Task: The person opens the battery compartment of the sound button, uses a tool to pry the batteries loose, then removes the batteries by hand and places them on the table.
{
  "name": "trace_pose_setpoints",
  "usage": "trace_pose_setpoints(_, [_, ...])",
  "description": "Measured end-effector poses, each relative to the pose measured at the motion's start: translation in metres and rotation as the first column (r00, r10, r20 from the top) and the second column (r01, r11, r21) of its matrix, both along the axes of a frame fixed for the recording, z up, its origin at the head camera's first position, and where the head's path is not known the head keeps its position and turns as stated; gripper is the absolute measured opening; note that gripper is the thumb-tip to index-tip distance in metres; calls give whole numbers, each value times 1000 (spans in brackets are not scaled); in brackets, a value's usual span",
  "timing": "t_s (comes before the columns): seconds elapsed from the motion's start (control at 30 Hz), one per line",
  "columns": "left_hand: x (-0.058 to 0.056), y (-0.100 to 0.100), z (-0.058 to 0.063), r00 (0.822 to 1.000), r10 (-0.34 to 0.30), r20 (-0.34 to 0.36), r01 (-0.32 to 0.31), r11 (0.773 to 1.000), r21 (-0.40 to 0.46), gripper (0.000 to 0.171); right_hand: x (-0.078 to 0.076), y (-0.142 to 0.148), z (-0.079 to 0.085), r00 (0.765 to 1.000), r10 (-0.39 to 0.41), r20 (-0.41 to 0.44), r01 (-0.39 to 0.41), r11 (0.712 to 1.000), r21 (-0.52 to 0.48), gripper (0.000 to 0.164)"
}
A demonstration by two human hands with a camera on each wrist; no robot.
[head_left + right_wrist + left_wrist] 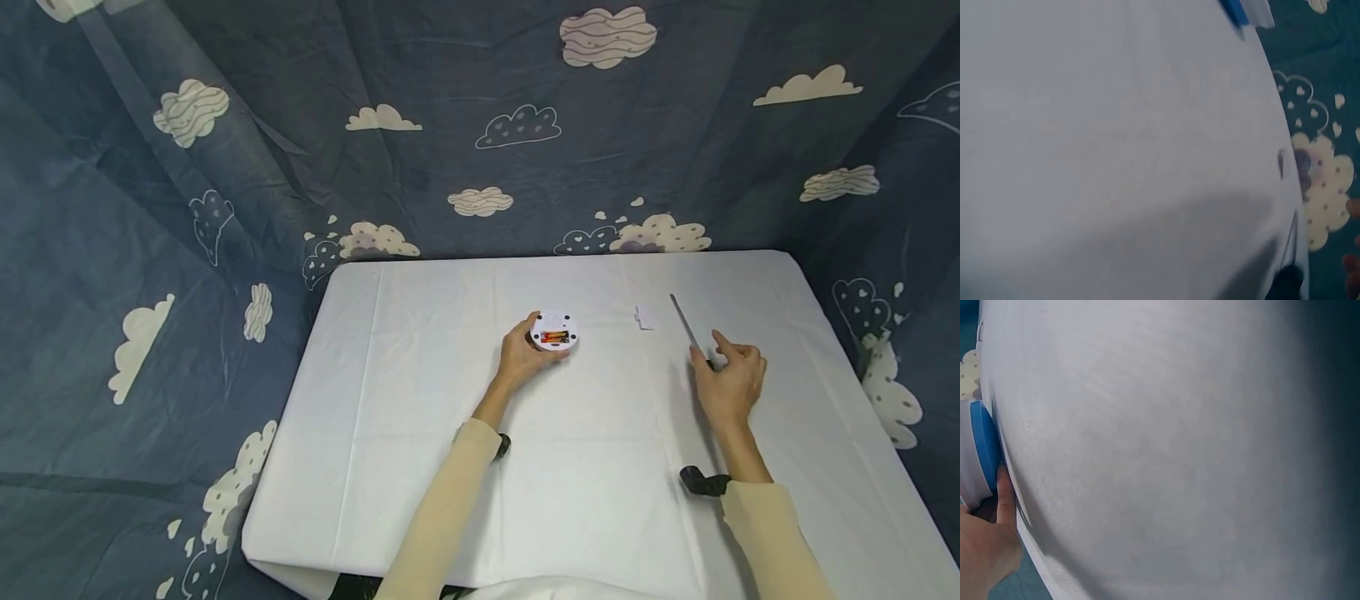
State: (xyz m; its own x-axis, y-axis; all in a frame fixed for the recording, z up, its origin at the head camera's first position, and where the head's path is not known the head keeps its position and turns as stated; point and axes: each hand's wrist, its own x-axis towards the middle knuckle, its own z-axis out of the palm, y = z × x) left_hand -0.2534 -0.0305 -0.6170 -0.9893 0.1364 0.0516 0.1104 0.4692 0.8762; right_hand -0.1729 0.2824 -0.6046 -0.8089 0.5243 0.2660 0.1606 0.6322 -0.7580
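Observation:
My left hand grips a round white device by its edge, thumb and fingers on either side. The device's underside faces up, showing a speaker grille, dark feet and an open battery compartment with batteries in it. In the left wrist view, a blue layer shows on the device's other face. On the right, my right hand holds a screwdriver between thumb and fingers, its thin metal shaft pointing forward and left. Its dark handle appears low in the right wrist view.
A small white cover piece lies on the white-clothed table between the hands. Dark blue cloud-print curtains hang behind the table and at both sides. Dark wrist cameras sit on the wrists.

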Motion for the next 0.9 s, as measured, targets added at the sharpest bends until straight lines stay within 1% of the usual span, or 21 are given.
trace_pose_setpoints(0.13, [0, 0, 0, 1000, 6, 6, -6, 1000, 2, 96, -20, -24, 15, 992, 125, -4, -125, 992, 24, 47])
trace_pose_setpoints(0.2, [0, 0, 0, 1000, 7, 9, -7, 1000, 10, 96, -29, -39, 19, 981, 195, -7, -195, 980, 31, 45])
trace_pose_setpoints(0.23, [0, 0, 0, 1000, 7, 11, -8, 1000, 10, 97, -33, -47, 21, 971, 238, -11, -238, 971, 31, 44])
trace_pose_setpoints(0.3, [1, 0, 1, 1000, 7, 10, -7, 1000, 13, 97, -41, -63, 23, 944, 329, 0, -329, 944, 21, 43])
trace_pose_setpoints(0.33, [1, 0, 1, 1000, 7, 9, -7, 1000, 16, 96, -44, -70, 23, 927, 375, 13, -375, 927, 9, 43])
trace_pose_setpoints(0.43, [1, 0, 1, 1000, -6, -2, 6, 1000, 12, 96, -53, -89, 22, 862, 503, 62, -501, 864, -43, 43])
trace_pose_setpoints(0.5, [1, 0, 0, 1000, -19, -7, 19, 1000, 13, 96, -58, -99, 20, 823, 560, 96, -556, 828, -71, 42])
trace_pose_setpoints(0.53, [1, 0, 0, 1000, -25, -9, 25, 1000, 12, 97, -60, -103, 19, 807, 581, 109, -575, 814, -83, 41])
trace_pose_setpoints(0.6, [1, 0, 0, 999, -32, -5, 32, 999, 5, 98, -62, -110, 17, 786, 604, 136, -596, 797, -96, 39])
trace_pose_setpoints(0.63, [2, 0, 0, 999, -35, -2, 35, 999, 5, 98, -64, -113, 15, 780, 607, 148, -601, 794, -92, 38])
trace_pose_setpoints(0.7, [2, 0, 0, 999, -34, 11, 34, 999, 7, 99, -65, -118, 12, 778, 607, 163, -602, 794, -85, 35])
trace_pose_setpoints(0.8, [2, -1, 0, 999, -37, 4, 37, 999, 14, 99, -67, -124, 11, 786, 599, 151, -599, 799, -49, 29])
trace_pose_setpoints(0.9, [1, -2, -1, 999, -32, -8, 32, 999, 19, 99, -70, -129, 14, 793, 597, 125, -601, 800, -10, 23])
